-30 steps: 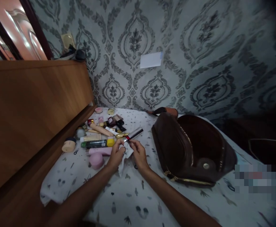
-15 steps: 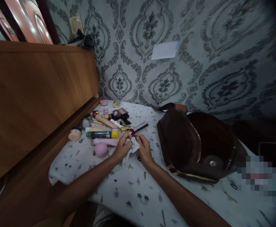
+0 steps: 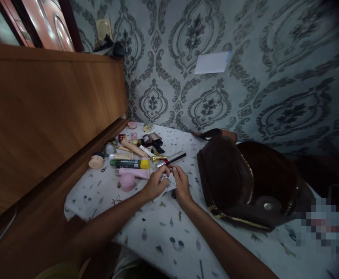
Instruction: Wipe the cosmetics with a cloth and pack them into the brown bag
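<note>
My left hand (image 3: 157, 183) and my right hand (image 3: 182, 185) meet over the patterned cloth, both closed on a crumpled white tissue (image 3: 171, 183). A small dark-red item shows at my fingertips; its full shape is hidden. Just beyond the fingers lies a slim tube with a black part (image 3: 177, 157). Left of my hands are a round pink jar (image 3: 127, 181), a pink tube (image 3: 134, 173), a dark green bottle with a yellow cap (image 3: 127, 164) and a beige-topped jar (image 3: 96, 161).
An open dark brown bag (image 3: 224, 174) stands on the right of the cloth (image 3: 158, 240). Several more cosmetics lie behind the bottle. A wooden cabinet (image 3: 53, 116) borders the left; a patterned wall (image 3: 210, 97) rises behind.
The view has shifted, so the scene sits slightly farther right. Less of the white tissue shows, and its hanging end is more gathered between my hands.
</note>
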Demonstrator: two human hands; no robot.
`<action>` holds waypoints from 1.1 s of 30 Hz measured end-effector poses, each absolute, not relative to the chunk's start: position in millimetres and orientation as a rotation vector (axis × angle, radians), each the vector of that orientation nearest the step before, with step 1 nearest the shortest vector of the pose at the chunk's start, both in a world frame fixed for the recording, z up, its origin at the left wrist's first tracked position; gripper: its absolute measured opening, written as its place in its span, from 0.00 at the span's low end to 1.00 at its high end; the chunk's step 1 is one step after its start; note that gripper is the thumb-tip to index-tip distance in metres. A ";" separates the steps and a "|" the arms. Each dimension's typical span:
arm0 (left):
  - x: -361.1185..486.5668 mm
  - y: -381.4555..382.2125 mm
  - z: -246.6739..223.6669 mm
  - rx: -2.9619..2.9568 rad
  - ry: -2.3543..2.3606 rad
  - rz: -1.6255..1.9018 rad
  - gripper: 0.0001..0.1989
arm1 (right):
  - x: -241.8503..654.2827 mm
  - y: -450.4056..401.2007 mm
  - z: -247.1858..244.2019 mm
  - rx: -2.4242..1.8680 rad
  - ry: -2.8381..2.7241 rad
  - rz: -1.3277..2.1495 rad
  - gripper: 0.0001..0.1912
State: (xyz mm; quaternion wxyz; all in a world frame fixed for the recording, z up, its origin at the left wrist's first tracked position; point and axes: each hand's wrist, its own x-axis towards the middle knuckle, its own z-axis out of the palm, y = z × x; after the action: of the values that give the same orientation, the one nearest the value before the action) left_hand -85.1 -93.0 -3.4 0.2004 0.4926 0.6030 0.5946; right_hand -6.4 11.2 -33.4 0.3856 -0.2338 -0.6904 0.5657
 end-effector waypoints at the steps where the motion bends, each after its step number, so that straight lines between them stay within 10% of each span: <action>1: -85.0 -92.8 -3.6 1.380 1.694 1.660 0.07 | -6.1 10.8 -32.4 -0.593 -1.759 1.441 0.20; 22: -100.7 -92.1 21.2 1.525 1.789 1.547 0.10 | -6.1 8.3 -26.4 -0.634 -1.717 1.547 0.25; 33: -259.0 -53.2 57.1 1.443 2.504 1.038 0.07 | -9.3 6.0 -26.6 -0.661 -1.543 1.783 0.29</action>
State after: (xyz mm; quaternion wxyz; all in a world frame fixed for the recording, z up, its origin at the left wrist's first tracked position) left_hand -259.0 -53.2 57.1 0.0356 0.4696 0.8149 0.3378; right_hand -9.3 6.0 -26.6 0.3395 -0.2538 -0.5925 0.6850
